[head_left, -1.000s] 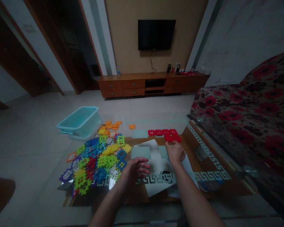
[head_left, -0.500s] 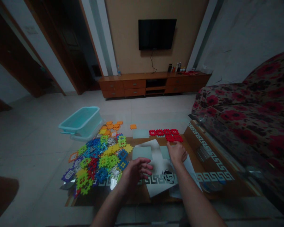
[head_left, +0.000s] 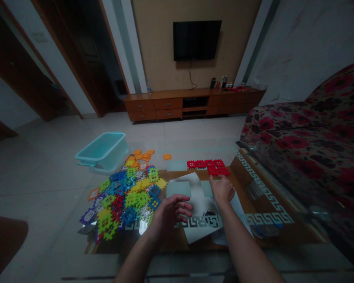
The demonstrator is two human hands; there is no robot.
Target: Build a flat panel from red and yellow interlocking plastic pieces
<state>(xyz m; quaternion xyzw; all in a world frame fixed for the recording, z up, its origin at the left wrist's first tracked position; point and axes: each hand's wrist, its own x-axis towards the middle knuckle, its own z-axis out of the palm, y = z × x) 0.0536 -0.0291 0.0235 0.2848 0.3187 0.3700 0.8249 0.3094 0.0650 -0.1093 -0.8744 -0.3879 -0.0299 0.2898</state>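
Note:
My left hand (head_left: 174,210) hovers over the glass table, palm turned inward and fingers loosely spread, with nothing in it. Beside its wrist lies a big heap of notched plastic building tiles (head_left: 135,198) in green, blue, yellow, red, purple and white. My right hand (head_left: 222,188) reaches to the near edge of the red window tiles (head_left: 218,171), its thumb and fingertips bent against the lower row. Linked to that row is an upper row of several red tiles (head_left: 200,164). A single orange tile (head_left: 167,157) lies apart toward the far edge.
White paper sheets (head_left: 194,232) show around the hands at the glass coffee table (head_left: 271,218). A turquoise plastic bin (head_left: 103,151) stands at the far left. The flowered sofa (head_left: 297,122) flanks the right side. Beyond are a wooden TV cabinet (head_left: 168,103) and a wall television (head_left: 197,40).
The view has shifted very slightly. Both hands keep nearly the same pose, and the red tiles stay in the same arrangement.

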